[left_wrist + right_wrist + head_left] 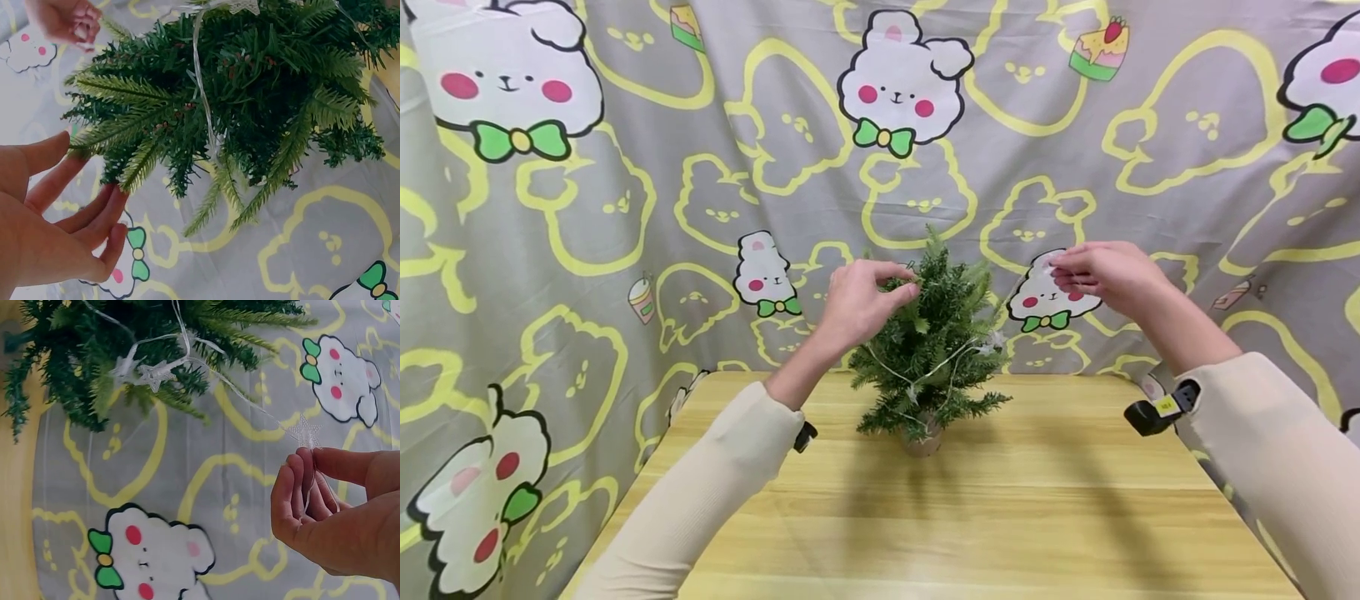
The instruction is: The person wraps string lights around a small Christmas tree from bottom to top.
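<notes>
A small artificial Christmas tree (936, 333) stands upright on the wooden table, its base (925, 439) partly covered by the low branches. A clear wire of star string lights (156, 376) winds round it. My left hand (867, 302) is at the tree's upper left side. In the left wrist view its thumb and index finger pinch the tip of a green branch (106, 134). To the right of the tree my right hand (1108, 273) pinches the light string just below a clear star (305, 430). The wire runs from there to the tree, and some wire lies inside the curled fingers.
The light wooden table (1037, 517) reaches back to a grey curtain (820, 200) printed with white and yellow cartoon animals. The curtain also hangs along both sides. Black cameras (1150, 414) are strapped at the wrists over cream sleeves (700, 492).
</notes>
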`<state>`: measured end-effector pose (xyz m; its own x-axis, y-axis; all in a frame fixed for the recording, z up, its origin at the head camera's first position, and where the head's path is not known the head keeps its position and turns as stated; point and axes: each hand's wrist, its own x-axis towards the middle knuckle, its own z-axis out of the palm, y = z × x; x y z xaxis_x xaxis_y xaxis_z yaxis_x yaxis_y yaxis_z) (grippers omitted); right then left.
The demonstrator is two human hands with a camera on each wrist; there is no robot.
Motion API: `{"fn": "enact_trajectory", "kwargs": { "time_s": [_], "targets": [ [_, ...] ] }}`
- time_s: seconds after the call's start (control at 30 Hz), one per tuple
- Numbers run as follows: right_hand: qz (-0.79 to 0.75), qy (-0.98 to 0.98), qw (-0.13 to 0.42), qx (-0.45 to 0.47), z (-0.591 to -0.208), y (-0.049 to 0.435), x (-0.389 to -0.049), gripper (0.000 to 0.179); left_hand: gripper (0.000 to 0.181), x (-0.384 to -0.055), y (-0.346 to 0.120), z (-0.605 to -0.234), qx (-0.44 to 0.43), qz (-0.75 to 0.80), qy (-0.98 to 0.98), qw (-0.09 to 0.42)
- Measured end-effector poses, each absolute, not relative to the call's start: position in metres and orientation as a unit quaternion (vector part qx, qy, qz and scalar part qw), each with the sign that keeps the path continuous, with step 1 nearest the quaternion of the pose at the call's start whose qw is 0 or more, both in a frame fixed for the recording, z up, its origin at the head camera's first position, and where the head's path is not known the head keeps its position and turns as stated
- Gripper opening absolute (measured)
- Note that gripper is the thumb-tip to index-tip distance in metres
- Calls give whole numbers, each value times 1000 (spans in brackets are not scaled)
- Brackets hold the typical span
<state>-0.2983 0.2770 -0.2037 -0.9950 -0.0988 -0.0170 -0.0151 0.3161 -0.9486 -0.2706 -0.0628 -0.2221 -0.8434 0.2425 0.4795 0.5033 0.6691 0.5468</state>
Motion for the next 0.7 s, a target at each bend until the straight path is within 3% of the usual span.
{"fn": "enact_trajectory", "kwargs": {
  "time_s": [0.1,0.23,0.5,0.7],
  "targets": [
    [-576,816,24,-38,-192,267,-302,24,23,-272,-63,-222,-213,-354,-890,193],
    [-588,808,14,-36,-178,257,-307,10,22,-271,-64,-222,-217,-359,-887,192],
    [-594,804,4,-30,-156,235,-316,6,21,-271,-64,-222,-216,-365,-884,194],
    [-606,795,15,-18,-150,213,-325,13,22,-270,-63,-221,-210,-363,-888,188]
  ]
}}
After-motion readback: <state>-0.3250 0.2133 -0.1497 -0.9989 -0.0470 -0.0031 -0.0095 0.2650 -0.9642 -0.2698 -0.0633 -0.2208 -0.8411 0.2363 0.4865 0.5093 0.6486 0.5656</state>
